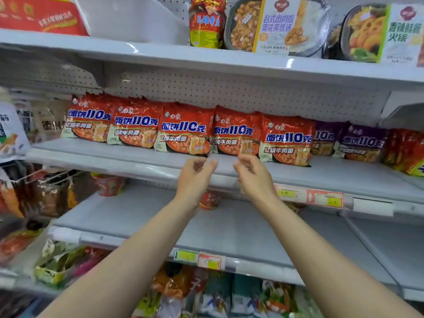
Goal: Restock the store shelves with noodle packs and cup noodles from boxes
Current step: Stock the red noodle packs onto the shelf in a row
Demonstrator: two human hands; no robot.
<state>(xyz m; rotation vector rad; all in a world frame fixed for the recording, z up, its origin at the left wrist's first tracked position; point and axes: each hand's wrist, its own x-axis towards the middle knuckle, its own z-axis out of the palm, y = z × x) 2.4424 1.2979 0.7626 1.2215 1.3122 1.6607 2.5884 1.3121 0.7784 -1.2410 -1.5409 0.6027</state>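
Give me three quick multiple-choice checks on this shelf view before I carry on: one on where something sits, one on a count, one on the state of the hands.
1. Where do the purple noodle packs stand?
A. Right of the red packs, same shelf
B. On the top shelf
C. On the shelf below

2. How many red noodle packs front the row left of the purple ones?
A. Three
B. Five
C. Eight

3. What are the hands doing?
A. Both grip one pack
B. Left hand holds a cup
C. Both are empty, fingers loosely curled

Key: 1 A, they continue the row to the right on the middle shelf. 2 B, five red fronts show side by side. 3 C, left hand and right hand hover before the shelf edge, holding nothing.
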